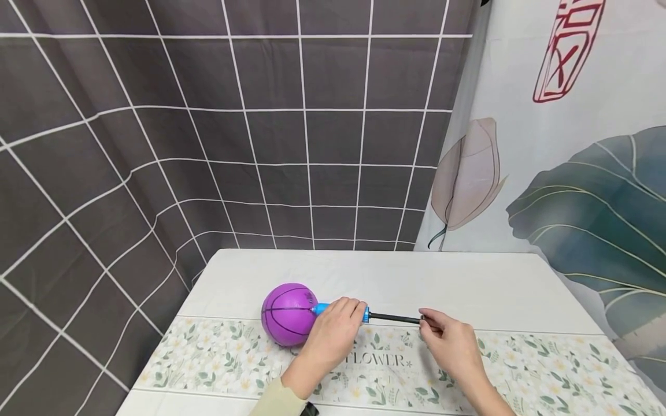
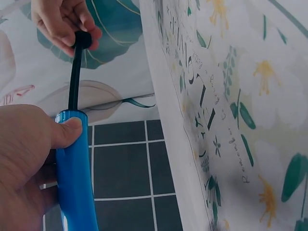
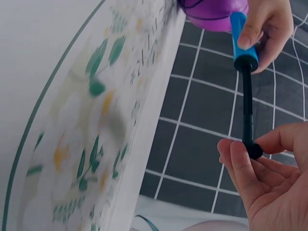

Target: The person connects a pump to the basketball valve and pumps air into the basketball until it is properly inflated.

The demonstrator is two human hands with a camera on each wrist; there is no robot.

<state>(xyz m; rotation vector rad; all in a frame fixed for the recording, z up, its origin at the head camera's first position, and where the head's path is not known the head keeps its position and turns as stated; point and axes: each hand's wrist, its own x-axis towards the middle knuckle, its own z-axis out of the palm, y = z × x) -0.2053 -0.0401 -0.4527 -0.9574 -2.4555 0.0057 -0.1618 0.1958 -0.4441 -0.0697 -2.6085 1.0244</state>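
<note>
A purple ball with black basketball lines [image 1: 287, 315] sits on the table, left of both hands. Against its right side points the tip of a blue hand pump [image 2: 76, 168]. My left hand [image 1: 337, 329] grips the pump's blue barrel, its thumb near the collar in the left wrist view. The black rod [image 1: 394, 317] is drawn well out of the barrel toward the right. At the rod's far end, my right hand [image 1: 451, 344] pinches the round black knob [image 3: 253, 150] between thumb and fingers. Where the pump meets the ball is partly hidden in the wrist views.
The table [image 1: 374, 277] has a white cover with a floral band and lettering below the hands. A dark grey curtain with white grid lines [image 1: 333, 138] hangs behind and to the left. At the right hangs a white curtain with large leaf prints [image 1: 598, 231].
</note>
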